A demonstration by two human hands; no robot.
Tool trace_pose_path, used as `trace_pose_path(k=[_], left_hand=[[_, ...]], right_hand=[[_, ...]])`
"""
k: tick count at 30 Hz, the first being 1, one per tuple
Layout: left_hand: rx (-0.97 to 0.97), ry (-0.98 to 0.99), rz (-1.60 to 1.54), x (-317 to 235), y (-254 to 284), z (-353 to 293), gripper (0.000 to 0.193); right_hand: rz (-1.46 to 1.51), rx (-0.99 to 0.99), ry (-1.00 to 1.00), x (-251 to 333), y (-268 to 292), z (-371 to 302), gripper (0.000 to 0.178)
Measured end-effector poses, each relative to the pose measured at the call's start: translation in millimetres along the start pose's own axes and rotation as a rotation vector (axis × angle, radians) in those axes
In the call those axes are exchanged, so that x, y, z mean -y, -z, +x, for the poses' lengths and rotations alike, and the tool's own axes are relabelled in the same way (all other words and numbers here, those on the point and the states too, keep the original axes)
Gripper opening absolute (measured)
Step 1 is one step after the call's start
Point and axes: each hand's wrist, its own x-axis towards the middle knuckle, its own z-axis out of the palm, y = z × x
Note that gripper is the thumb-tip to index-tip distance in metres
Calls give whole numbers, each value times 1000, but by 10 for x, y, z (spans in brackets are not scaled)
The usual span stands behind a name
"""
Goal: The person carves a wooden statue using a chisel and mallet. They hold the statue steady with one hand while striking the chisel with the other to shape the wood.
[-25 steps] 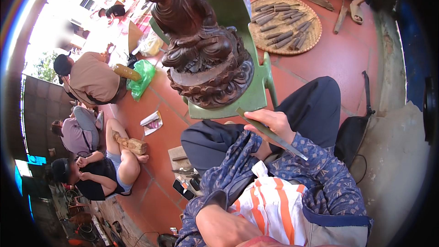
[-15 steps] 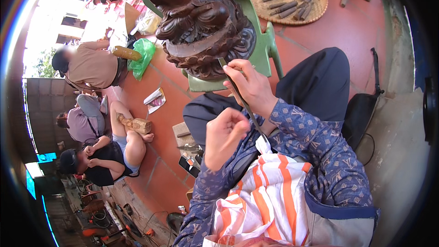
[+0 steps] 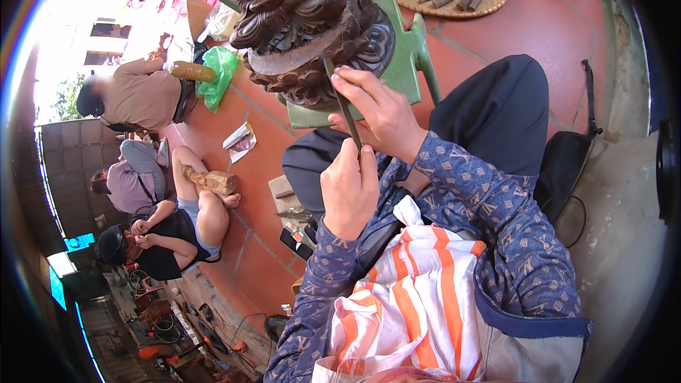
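A long, thin dark strip [image 3: 345, 108] slants between my two hands; its exact kind I cannot make out. My left hand [image 3: 347, 188] pinches its near end between thumb and fingers. Farther up, the fingers of my right hand [image 3: 386, 113] are closed on it. The strip's far tip reaches in front of the lower petals of a dark carved wooden statue [image 3: 305, 21], and I cannot tell whether they touch. This statue stands on a green plastic chair [image 3: 408, 64] beyond my knees. An orange-and-white striped cloth [image 3: 418, 291] covers my lap.
At the far right, a round woven tray [image 3: 489, 8] carries several dark stick-like tools. A black bag [image 3: 564, 163] lies by my right knee. Left of me are seated people, one with a carved wood block [image 3: 213, 181]. Near my left knee sits a phone [image 3: 294, 241].
My left hand, loosely curled beside the strip before, now pinches its near end. The strip and right hand have shifted up and left, toward the statue's base.
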Motion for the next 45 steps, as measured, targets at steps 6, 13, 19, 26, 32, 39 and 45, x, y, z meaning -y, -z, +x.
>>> trace_pose_path(k=[6,13,19,26,32,39,45], left_hand=[[12,-18,61,-4,48,39,18],[-9,-59,84,86,-36,-38,17],[-11,-62,108,67,-74,20,17],[17,-63,98,18,0,10,17],[63,-31,135,75,53,-48,18],[137,62,170,-85,355,23,13],[46,-35,261,-49,380,30,15]], right_hand=[[3,26,-81,43,-10,-19,57],[30,23,-58,31,-29,-79,57],[56,22,-80,-11,-34,-84,57],[54,13,-78,13,12,-40,59],[96,41,-115,61,-67,-151,58],[50,-1,-113,130,-52,-47,64],[50,-8,-148,171,-94,-25,68]])
